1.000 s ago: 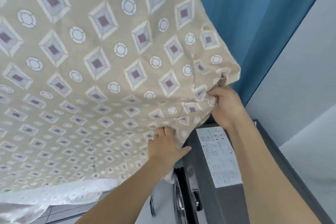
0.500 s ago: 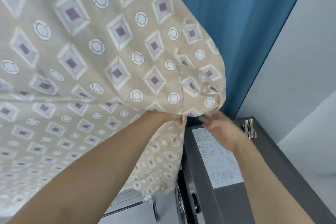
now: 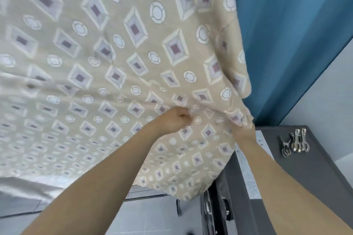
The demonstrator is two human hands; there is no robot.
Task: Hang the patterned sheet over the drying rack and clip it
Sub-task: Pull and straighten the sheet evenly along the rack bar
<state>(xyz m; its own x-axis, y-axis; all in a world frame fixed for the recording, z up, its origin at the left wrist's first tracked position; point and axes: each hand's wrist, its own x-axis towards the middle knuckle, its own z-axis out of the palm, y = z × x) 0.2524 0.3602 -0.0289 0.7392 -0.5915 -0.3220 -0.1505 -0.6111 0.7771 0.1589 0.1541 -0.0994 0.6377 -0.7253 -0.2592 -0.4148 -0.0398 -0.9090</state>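
Head camera looking forward and down
It is sitting close behind both forearms, facing the hanging sheet (image 3: pixel 118 66) that is filling most of the view.

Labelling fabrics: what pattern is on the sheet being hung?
Beige sheet printed with white-edged diamonds with mauve centres and white circles; head view.

Bright, even light (no hard shadows), with motion blur left and wide-angle bending at edges.

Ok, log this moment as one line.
sheet: draped, unclipped | left hand: pinching sheet | right hand: gripping edge | clips: on grey top
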